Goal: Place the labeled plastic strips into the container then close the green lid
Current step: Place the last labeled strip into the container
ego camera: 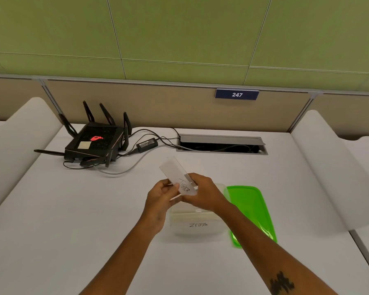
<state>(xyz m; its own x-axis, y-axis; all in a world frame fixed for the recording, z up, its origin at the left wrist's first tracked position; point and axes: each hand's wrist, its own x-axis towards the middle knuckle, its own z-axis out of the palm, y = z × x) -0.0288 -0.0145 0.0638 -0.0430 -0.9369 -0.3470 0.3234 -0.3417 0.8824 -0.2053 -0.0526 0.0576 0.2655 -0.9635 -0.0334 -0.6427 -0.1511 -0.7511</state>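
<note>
A clear plastic strip [175, 174] with handwriting on its lower end is held up above the container, tilted away toward the far left. My left hand [161, 198] pinches its near end from the left and my right hand [202, 193] grips it from the right. Below the hands sits a translucent container [197, 225], open, with a strip marked ZEBRA showing at its front. The green lid [250, 211] lies flat on the table, touching the container's right side.
A black router [96, 141] with antennas stands at the far left of the white table [73, 220], with a power brick [147, 143] and cables beside it. A cable hatch [221, 143] is open at the back. White side dividers flank the desk.
</note>
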